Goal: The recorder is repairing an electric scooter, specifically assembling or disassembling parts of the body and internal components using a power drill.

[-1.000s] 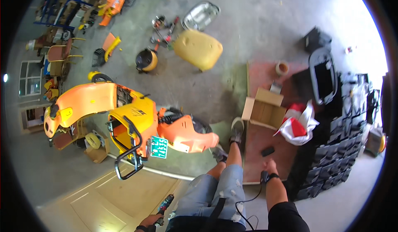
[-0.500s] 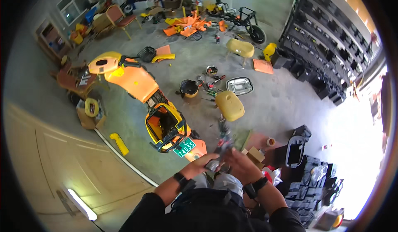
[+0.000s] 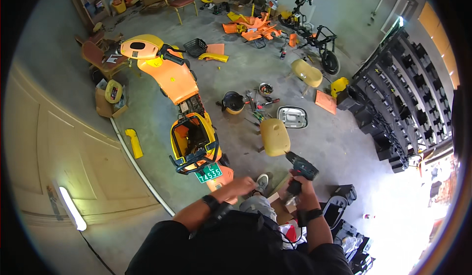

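Note:
My right hand (image 3: 306, 189) is wrapped round the grip of a dark cordless drill (image 3: 304, 168), raised beside the yellow stool (image 3: 275, 136), its tip toward that seat. My left hand (image 3: 241, 185) is closed, fingers curled, near the tail of the orange and yellow scooter (image 3: 172, 82); whether anything small is in it I cannot make out. The scooter stands ahead of me to the left, with its seat area open above a cavity and a black rear rack (image 3: 199, 157). A green plate (image 3: 209, 173) is fixed to its back.
Hand tools (image 3: 256, 105), a black-lined bucket (image 3: 233, 102) and a silver tray-like part (image 3: 292, 117) lie beyond the stool. Orange panels (image 3: 255, 29) and a stripped black frame (image 3: 314, 39) are farther back. Shelving (image 3: 403, 88) lines the right; a yellow piece (image 3: 133, 143) lies left.
My hands, earlier together around the drill, have parted. The right has carried the drill right and raised it; the left has moved toward the scooter's tail. My view has turned and shifted.

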